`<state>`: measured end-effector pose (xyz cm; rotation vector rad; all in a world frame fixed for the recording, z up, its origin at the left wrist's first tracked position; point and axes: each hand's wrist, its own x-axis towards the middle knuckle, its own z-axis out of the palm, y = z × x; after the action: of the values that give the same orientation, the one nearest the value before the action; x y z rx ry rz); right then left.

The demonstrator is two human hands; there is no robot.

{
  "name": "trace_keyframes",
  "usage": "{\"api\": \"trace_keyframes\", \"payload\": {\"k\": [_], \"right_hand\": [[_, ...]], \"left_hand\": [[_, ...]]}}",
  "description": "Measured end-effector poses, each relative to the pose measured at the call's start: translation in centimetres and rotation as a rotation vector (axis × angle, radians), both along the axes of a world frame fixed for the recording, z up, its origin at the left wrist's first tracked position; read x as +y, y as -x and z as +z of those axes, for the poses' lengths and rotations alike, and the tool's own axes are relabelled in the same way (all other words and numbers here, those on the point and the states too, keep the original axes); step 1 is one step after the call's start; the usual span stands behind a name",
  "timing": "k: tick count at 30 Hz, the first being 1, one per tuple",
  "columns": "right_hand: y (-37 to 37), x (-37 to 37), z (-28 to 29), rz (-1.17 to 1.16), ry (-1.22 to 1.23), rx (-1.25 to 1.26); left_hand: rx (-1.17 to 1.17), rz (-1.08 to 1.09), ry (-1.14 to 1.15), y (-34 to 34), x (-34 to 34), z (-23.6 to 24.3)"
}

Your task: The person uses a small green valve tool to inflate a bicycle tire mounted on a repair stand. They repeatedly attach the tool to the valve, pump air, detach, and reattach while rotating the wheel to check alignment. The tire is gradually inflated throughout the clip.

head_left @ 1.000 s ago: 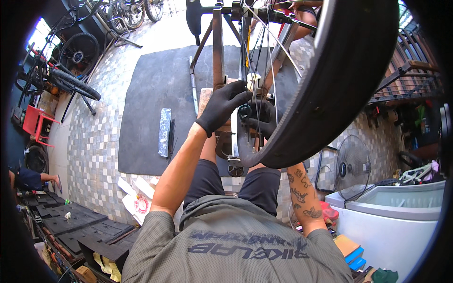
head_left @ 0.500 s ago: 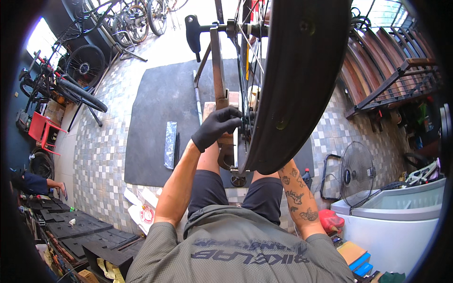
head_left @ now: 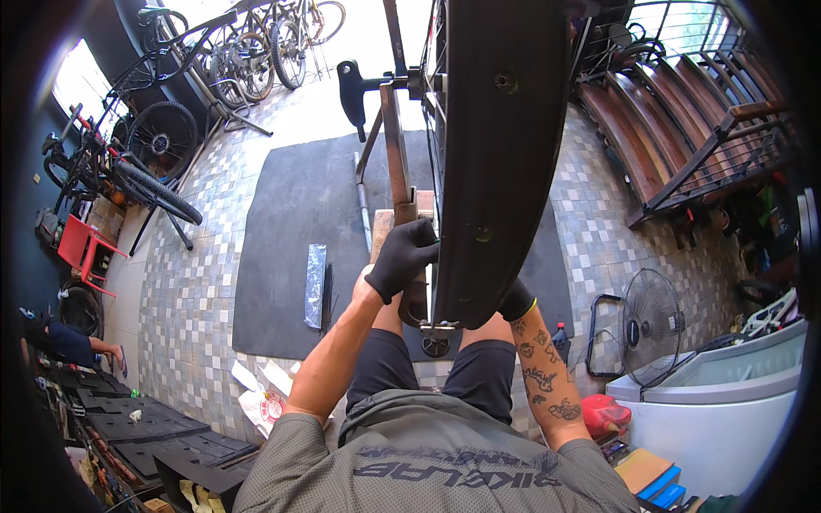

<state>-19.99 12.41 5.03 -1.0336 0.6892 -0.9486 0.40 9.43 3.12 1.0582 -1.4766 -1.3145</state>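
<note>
A bicycle wheel with a wide, bare black rim (head_left: 494,162) stands upright in front of me, without a tyre. Its axle is carried by a metal truing stand (head_left: 395,154), and a black handle (head_left: 351,96) sticks out on the left. My left hand (head_left: 405,261), in a black glove, is curled closed against the left side of the rim by the spokes; what its fingers pinch is hidden. On the far side of the rim, my gloved right hand (head_left: 518,301) shows only its back and wrist, with the fingers out of sight.
A black mat (head_left: 282,214) lies under the stand, with a flat bluish strip (head_left: 315,286) on it. To the right are a floor fan (head_left: 652,321), a white chest freezer (head_left: 727,427) and a red container (head_left: 605,414). Bicycles (head_left: 141,184) line the left side.
The rim now looks more edge-on and sits further left. My left hand's fingers have curled in closer. The right glove, hidden before, now partly shows beside the rim.
</note>
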Motion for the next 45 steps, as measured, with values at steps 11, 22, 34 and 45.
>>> {"api": "trace_keyframes", "payload": {"k": [11, 22, 34, 45], "right_hand": [[-1.4, -1.7, -3.0, -0.034, 0.082, -0.001], [-0.3, -0.9, 0.2, 0.129, -0.002, -0.147], [0.2, -2.5, -4.2, 0.097, 0.105, -0.008], [-0.5, -3.4, -3.7, -0.264, 0.05, -0.04]], "left_hand": [[-0.364, 0.225, 0.43, 1.7, 0.5, 0.4], [0.355, -0.427, -0.125, -3.7, -0.4, 2.8], [-0.112, -0.213, 0.087, -1.1, -2.3, -0.2], [-0.076, 0.045, 0.226, -0.2, -2.7, -0.5]]}}
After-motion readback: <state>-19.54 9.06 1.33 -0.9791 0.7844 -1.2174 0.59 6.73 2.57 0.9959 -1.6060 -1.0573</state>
